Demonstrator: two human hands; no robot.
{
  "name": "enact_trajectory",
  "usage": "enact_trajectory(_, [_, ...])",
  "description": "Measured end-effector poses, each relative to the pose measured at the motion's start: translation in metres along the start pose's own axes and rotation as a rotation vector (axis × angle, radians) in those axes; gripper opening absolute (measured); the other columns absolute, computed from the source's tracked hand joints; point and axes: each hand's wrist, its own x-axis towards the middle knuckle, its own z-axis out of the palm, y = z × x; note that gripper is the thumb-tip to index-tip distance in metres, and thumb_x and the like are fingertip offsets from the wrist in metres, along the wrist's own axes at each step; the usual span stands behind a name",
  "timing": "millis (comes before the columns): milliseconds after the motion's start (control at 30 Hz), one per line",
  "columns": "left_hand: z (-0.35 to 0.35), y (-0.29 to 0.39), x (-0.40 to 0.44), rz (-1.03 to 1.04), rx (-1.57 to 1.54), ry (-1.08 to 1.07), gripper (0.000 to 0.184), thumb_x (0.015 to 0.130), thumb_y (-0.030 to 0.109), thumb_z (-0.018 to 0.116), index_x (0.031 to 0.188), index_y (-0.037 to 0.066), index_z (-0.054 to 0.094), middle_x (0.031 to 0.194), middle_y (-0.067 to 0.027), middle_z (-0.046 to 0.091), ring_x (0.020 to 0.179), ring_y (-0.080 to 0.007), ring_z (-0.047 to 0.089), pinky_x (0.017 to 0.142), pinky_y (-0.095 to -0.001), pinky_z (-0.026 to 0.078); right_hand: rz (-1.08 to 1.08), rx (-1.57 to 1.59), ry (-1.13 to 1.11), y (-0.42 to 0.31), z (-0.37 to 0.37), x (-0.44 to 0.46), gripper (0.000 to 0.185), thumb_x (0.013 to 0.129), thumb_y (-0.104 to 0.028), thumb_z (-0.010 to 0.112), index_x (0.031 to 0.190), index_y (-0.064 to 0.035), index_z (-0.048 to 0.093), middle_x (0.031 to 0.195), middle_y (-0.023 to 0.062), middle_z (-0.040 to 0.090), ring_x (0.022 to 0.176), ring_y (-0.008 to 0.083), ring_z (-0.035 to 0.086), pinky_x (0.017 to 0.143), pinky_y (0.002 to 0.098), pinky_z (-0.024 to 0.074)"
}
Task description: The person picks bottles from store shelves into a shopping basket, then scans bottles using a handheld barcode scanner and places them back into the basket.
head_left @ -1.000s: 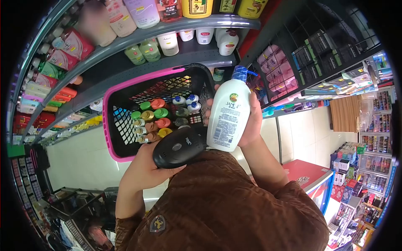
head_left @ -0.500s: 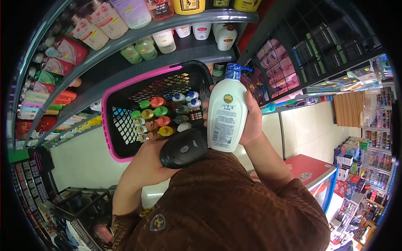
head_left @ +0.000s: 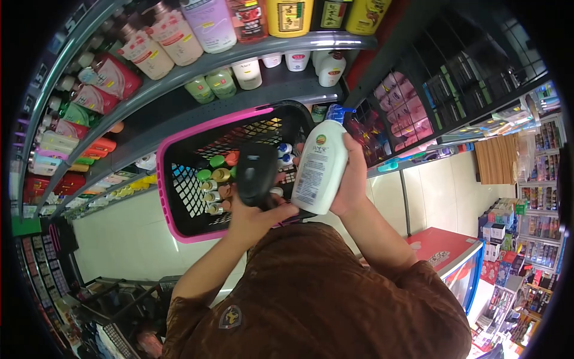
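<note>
A white pump bottle (head_left: 321,170) with a blue pump head is in my right hand (head_left: 354,179), its fingers wrapped round the right side. The bottle leans a little to the right, its printed back label facing me. My left hand (head_left: 256,222) is closed on a black handheld barcode scanner (head_left: 256,173), just left of the bottle. The scanner's head points away from me, and its handle is mostly hidden. Beyond both hands is a black basket (head_left: 173,224) with a pink rim, holding several bottles with green, orange, gold and blue caps.
Shelves (head_left: 281,45) of shampoo and lotion bottles curve round the far and left sides. A wire rack (head_left: 412,107) with pink packs and dark boxes stands at the right. Lower right is a red-topped cabinet (head_left: 439,245). Pale floor tiles (head_left: 119,239) show around the basket.
My left hand has swung the scanner from lying sideways to pointing away from me, over the basket. The bottle has tilted to the right. The view has shifted slightly.
</note>
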Motion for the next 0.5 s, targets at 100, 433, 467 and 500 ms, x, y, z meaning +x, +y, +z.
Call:
enact_trajectory(100, [0.009, -0.021, 0.009, 0.18, 0.032, -0.009, 0.082, 0.073, -0.004, 0.085, 0.144, 0.002, 0.044, 0.133, -0.0134, 0.057, 0.122, -0.0233, 0.059, 0.104, -0.04, 0.051, -0.096, -0.22, 0.247, 0.024, 0.002, 0.019, 0.068, 0.093, -0.05, 0.066, 0.136, -0.0064, 0.038, 0.108, 0.0125, 0.054, 0.095, 0.0301, 0.063, 0.072, 0.0498, 0.0585])
enact_trajectory(433, [-0.046, -0.047, 0.006, -0.289, -0.249, -0.002, 0.081, 0.072, 0.0, 0.084, 0.143, 0.002, 0.045, 0.131, -0.0134, 0.061, 0.118, -0.0245, 0.062, 0.099, -0.0412, 0.054, -0.179, -0.433, 0.123, 0.028, 0.017, 0.011, 0.043, 0.099, -0.03, 0.068, 0.128, -0.0028, 0.051, 0.111, 0.0076, 0.067, 0.099, 0.0154, 0.068, 0.085, 0.0333, 0.0553])
enact_trajectory(467, [-0.048, -0.051, 0.005, -0.341, -0.479, -0.014, 0.082, 0.071, -0.002, 0.083, 0.144, 0.003, 0.046, 0.133, -0.0137, 0.061, 0.12, -0.0259, 0.062, 0.101, -0.0421, 0.054, -0.156, -0.502, 0.113, 0.025, 0.01, 0.011, 0.043, 0.098, -0.029, 0.069, 0.128, -0.0022, 0.053, 0.11, 0.0064, 0.069, 0.099, 0.0138, 0.068, 0.083, 0.0314, 0.0548])
enact_trajectory(500, [-0.048, -0.048, 0.005, -0.36, -0.559, -0.038, 0.083, 0.07, -0.003, 0.082, 0.145, 0.003, 0.045, 0.134, -0.0124, 0.061, 0.123, -0.0274, 0.061, 0.104, -0.0437, 0.052, -0.156, -0.504, 0.106, 0.021, 0.009, 0.008, 0.043, 0.098, -0.029, 0.069, 0.128, -0.0022, 0.053, 0.11, 0.0064, 0.069, 0.099, 0.0138, 0.068, 0.083, 0.0314, 0.0548])
